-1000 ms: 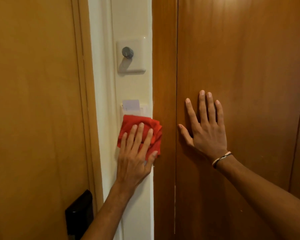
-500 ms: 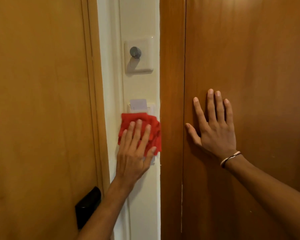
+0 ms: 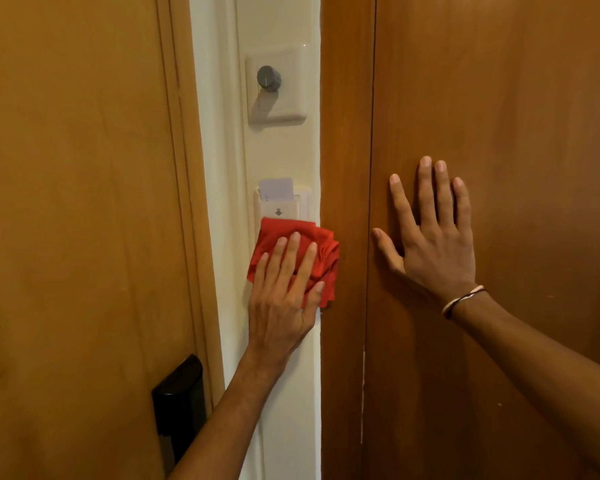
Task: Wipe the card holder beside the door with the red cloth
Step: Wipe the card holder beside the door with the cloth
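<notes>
A white card holder is fixed to the cream wall strip between two wooden surfaces, with a white card standing in its slot and a small arrow mark below. My left hand presses a folded red cloth flat against the holder's lower part, fingers spread over it. The cloth hides the holder's bottom half. My right hand lies flat and open on the brown wooden panel to the right, a thin bracelet on the wrist.
A white switch plate with a grey round knob sits on the wall above the holder. The wooden door fills the left, with a black lock plate low down. A darker wooden panel fills the right.
The red cloth and my left hand have slid a little down the holder, uncovering the arrow mark under the card. My right hand stays flat on the panel.
</notes>
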A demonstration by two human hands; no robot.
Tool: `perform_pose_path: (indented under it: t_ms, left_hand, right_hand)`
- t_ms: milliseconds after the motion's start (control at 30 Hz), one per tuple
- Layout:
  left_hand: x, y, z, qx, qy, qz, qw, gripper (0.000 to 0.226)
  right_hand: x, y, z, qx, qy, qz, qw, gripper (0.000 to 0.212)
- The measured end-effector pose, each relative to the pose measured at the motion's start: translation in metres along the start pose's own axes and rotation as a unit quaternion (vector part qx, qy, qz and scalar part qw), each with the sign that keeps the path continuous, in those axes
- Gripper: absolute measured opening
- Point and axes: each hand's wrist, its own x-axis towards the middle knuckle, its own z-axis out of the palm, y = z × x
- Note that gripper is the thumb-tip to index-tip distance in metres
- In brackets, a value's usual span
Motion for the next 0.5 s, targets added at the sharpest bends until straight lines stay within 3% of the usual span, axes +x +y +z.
perform_pose_path:
  t_ms: [133, 267, 333, 500]
  left_hand:
    - [-0.004, -0.017, -0.004, -0.047, 0.017, -0.144, 0.988, 0.060]
    - [-0.008, -0.011, -0.001, 0.006, -0.013, 0.006, 1.000, 0.059]
    - [-0.006, -0.009, -0.001, 0.006, -0.009, 0.038, 0.999, 0.056]
    - [-0.006, -0.017, 0.001, -0.040, 0.038, -0.113, 0.992, 0.053]
  right_hand:
    - [0.000, -0.002, 0.001, 0.004, 0.002, 0.003, 1.000, 0.083]
    - [0.000, -0.002, 0.003, -0.006, 0.006, 0.002, 1.000, 0.083]
    - [-0.001, -0.002, 0.002, 0.001, 0.003, 0.004, 1.000, 0.083]
    - [0.001, -0.002, 0.002, 0.002, 0.000, 0.006, 1.000, 0.083]
